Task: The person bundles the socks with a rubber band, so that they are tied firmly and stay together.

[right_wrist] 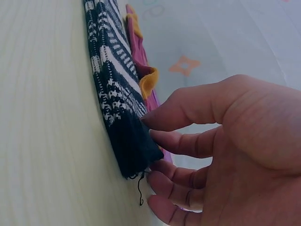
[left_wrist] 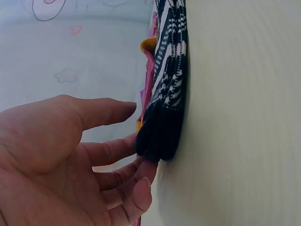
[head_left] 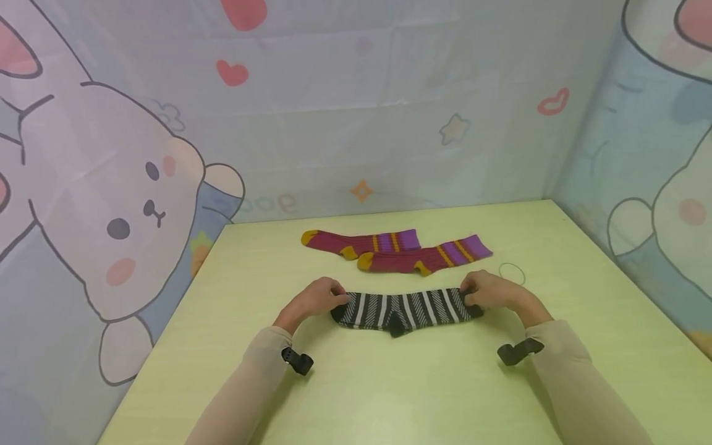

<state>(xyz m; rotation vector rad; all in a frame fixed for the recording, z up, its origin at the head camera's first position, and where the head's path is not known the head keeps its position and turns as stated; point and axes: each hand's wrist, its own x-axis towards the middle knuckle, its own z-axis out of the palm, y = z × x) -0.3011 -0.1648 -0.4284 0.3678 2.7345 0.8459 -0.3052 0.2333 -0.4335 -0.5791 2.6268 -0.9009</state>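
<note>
A black-and-white patterned sock (head_left: 414, 310) lies flat across the table, its dark heel toward the near side. In the left wrist view its black toe (left_wrist: 162, 134) shows two lobes; whether two socks are stacked I cannot tell. My left hand (head_left: 322, 296) is at the toe, fingertips touching its end, the thumb (left_wrist: 110, 112) raised off the fabric. At the black cuff (right_wrist: 134, 146) is my right hand (head_left: 489, 290), its thumb and fingertips touching the far edge. A loose dark thread (right_wrist: 140, 190) hangs from the cuff.
Beyond the patterned sock lie two maroon socks with mustard toes and purple cuffs, the left one (head_left: 356, 242) partly under the right one (head_left: 395, 261). A thin loop (head_left: 512, 274) lies beside the right hand. Printed cloth walls (head_left: 389, 123) border the pale table (head_left: 411, 389).
</note>
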